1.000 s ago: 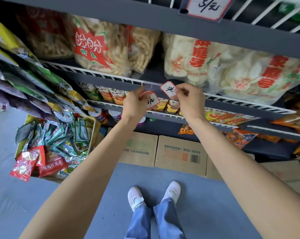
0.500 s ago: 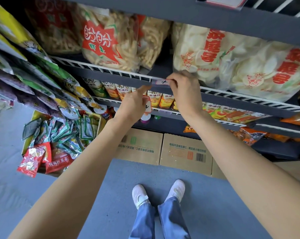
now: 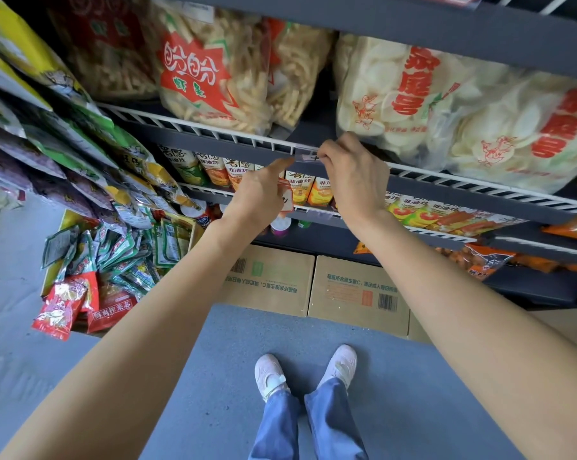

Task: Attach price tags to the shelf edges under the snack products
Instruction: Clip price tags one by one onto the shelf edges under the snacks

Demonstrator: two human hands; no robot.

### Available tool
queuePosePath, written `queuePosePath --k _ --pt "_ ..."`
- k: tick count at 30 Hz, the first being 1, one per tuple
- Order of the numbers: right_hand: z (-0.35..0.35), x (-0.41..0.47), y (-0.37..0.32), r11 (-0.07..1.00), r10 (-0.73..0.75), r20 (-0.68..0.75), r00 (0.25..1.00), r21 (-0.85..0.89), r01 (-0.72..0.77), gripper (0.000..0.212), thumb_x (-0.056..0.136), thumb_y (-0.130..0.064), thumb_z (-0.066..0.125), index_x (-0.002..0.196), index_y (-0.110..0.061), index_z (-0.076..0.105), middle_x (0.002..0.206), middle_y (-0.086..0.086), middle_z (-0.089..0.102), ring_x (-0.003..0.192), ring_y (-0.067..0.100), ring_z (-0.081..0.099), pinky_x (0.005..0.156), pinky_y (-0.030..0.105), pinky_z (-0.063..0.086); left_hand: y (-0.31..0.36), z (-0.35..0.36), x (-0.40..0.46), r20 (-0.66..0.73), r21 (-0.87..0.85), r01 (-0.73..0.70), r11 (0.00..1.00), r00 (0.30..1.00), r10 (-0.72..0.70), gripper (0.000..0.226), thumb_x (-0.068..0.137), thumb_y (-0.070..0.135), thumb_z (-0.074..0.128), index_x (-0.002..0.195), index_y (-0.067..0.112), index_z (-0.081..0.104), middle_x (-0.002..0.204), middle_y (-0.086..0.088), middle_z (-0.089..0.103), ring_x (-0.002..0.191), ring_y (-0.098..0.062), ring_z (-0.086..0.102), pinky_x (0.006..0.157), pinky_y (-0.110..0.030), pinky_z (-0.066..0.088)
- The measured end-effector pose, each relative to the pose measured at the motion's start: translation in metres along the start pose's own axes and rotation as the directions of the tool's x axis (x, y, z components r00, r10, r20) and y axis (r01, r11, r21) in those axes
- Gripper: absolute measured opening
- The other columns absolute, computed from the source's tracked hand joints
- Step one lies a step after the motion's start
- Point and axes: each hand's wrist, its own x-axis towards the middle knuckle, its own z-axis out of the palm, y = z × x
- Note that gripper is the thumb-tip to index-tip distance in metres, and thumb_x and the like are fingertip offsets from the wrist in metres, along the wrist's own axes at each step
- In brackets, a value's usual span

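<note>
Fingers (image 3: 327, 154) of the right hand (image 3: 357, 180) pinch a clear price tag (image 3: 308, 157) onto the shelf edge (image 3: 214, 146).
Light, bendy plastic, I judge; left hand (image 3: 257, 197) curls round a red tag (image 3: 285, 197), forefinger just left.

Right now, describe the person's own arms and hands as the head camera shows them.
Both arms are bare from the frame's bottom edge to the wrists: no sleeves in view. The left hand and right hand wear no gloves; no watch, bracelet or ring shows. Below are blue jeans and white shoes.
</note>
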Motion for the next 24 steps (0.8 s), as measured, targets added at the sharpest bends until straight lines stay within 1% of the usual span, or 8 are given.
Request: queuePosePath --k 4,9,14,16,18,20,22,24 --pt "0.003 -0.006 0.001 0.999 -0.012 -0.022 1.000 -0.047 0.011 0.025 0.060 -0.004 0.083 0.077 -0.016 0.070 0.074 0.001 0.061 0.044 0.020 0.054 0.041 0.018 0.020 0.000 0.000 0.000 0.012 -0.006 -0.007 1.000 1.000 0.007 0.054 0.094 0.002 0.043 0.143 0.023 0.036 0.120 -0.016 0.063 0.078 -0.031 0.062 0.075 -0.036 0.051" --pt "0.004 -0.012 0.004 0.998 -0.027 -0.058 0.998 -0.066 0.023 0.021 0.063 -0.005 0.081 0.079 -0.014 0.071 0.079 0.000 0.063 0.047 0.019 0.055 0.040 0.017 0.022 0.001 0.001 -0.001 0.008 -0.006 -0.007 1.000 1.000 0.007 0.054 0.094 0.001 0.042 0.144 0.022 0.035 0.121 -0.016 0.062 0.071 -0.023 0.054 0.070 -0.029 0.047" --pt "0.008 -0.016 0.003 0.996 -0.025 -0.090 0.996 -0.082 0.017 0.023 0.060 -0.003 0.080 0.078 -0.014 0.071 0.080 0.000 0.063 0.054 0.018 0.058 0.040 0.017 0.021 0.003 0.001 -0.002 0.001 -0.011 -0.012 1.000 1.000 0.012 0.055 0.094 0.001 0.041 0.144 0.022 0.035 0.113 -0.018 0.065 0.070 -0.024 0.053 0.070 -0.030 0.046" --pt "0.008 -0.016 0.003 0.997 -0.032 -0.095 0.995 -0.077 0.025 0.024 0.060 -0.002 0.081 0.079 -0.014 0.072 0.080 0.000 0.063 0.055 0.018 0.059 0.038 0.016 0.025 0.004 0.001 -0.002 -0.003 -0.011 -0.008 1.000 1.000 0.008 0.054 0.094 0.001 0.042 0.143 0.022 0.036 0.112 -0.019 0.065 0.073 -0.025 0.054 0.071 -0.030 0.046" --pt "0.009 -0.015 0.004 0.996 -0.043 -0.102 0.994 -0.078 0.035 0.024 0.059 -0.002 0.081 0.078 -0.014 0.072 0.078 -0.001 0.063 0.055 0.017 0.058 0.038 0.017 0.027 0.004 0.001 -0.001 -0.008 -0.009 0.001 1.000 1.000 -0.001 0.054 0.094 0.002 0.042 0.143 0.022 0.036 0.113 -0.019 0.065 0.081 -0.029 0.059 0.074 -0.032 0.048" --pt "0.009 -0.014 0.005 0.995 -0.057 -0.108 0.993 -0.082 0.049 0.026 0.058 -0.001 0.080 0.078 -0.015 0.071 0.077 -0.001 0.063 0.054 0.017 0.057 0.037 0.016 0.027 0.004 0.001 0.000 -0.003 -0.003 0.006 1.000 1.000 -0.006 0.055 0.093 0.001 0.041 0.144 0.022 0.035 0.112 -0.019 0.065 0.085 -0.032 0.062 0.078 -0.037 0.050" --pt "0.009 -0.015 0.004 0.993 -0.070 -0.109 0.992 -0.098 0.059 0.030 0.059 -0.001 0.079 0.083 -0.017 0.071 0.077 -0.001 0.063 0.052 0.017 0.057 0.037 0.017 0.027 0.004 0.002 0.000 -0.001 -0.004 0.009 1.000 1.000 -0.010 0.055 0.093 0.001 0.040 0.144 0.022 0.035 0.113 -0.018 0.065 0.085 -0.032 0.062 0.079 -0.039 0.051" --pt "0.008 -0.017 0.004 0.990 -0.078 -0.115 0.990 -0.124 0.064 0.033 0.060 -0.001 0.078 0.087 -0.018 0.070 0.079 -0.002 0.063 0.050 0.017 0.056 0.038 0.017 0.023 0.004 0.002 0.000 -0.004 -0.004 0.008 1.000 1.000 -0.008 0.055 0.093 0.001 0.040 0.143 0.022 0.035 0.116 -0.018 0.064 0.089 -0.033 0.062 0.081 -0.040 0.052"
